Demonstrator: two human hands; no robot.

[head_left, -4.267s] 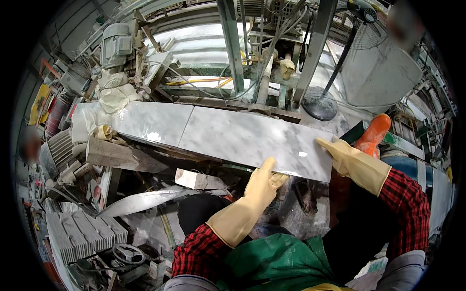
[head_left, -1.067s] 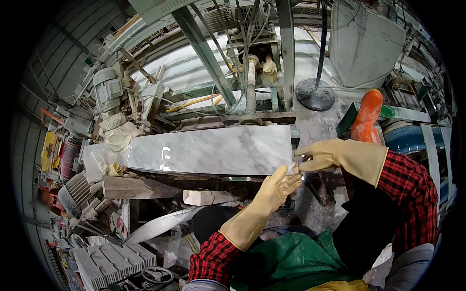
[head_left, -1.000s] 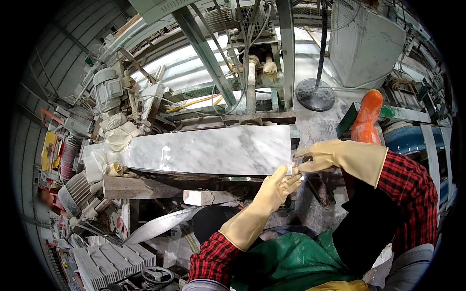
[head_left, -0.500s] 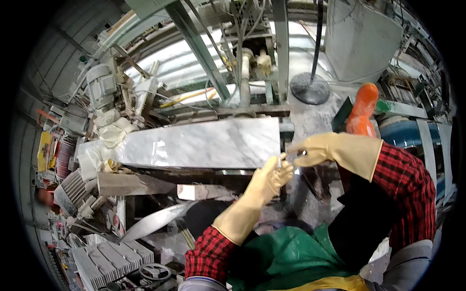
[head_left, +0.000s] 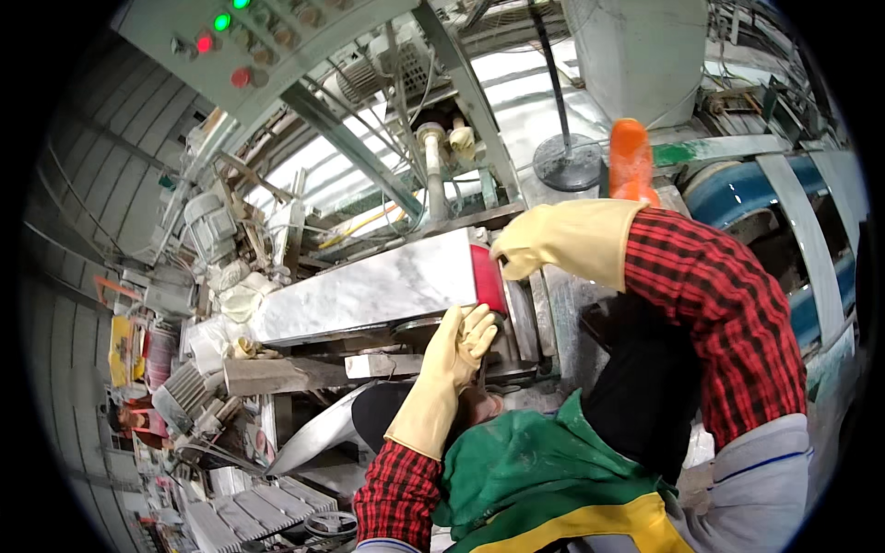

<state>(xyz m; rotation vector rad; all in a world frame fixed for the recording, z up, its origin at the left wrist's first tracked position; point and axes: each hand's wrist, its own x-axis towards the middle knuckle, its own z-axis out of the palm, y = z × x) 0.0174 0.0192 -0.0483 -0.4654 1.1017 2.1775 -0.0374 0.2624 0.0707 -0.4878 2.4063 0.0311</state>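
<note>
A long white marble slab (head_left: 378, 284) with grey veining lies in front of me, its wet top shining. Next to its right end is a red surface (head_left: 488, 278). My left hand (head_left: 454, 348), in a cream rubber glove, is at the slab's near right corner, palm turned up and fingers apart. My right hand (head_left: 558, 241), gloved alike, bends over the far side of the red surface. Its fingers are curled together, and whatever they hold is hidden.
A control panel (head_left: 267, 46) with lit buttons hangs at upper left. Wooden beams (head_left: 286, 375) lie below the slab. An orange boot-shaped object (head_left: 631, 158) stands beyond my right hand, near a round dark base (head_left: 567, 163). Blue curved machinery (head_left: 737, 189) is at right.
My view has turned, bringing the control panel in. The red surface now shows beside the slab's end. My hands, close together before, are farther apart, the right over the red surface's far side.
</note>
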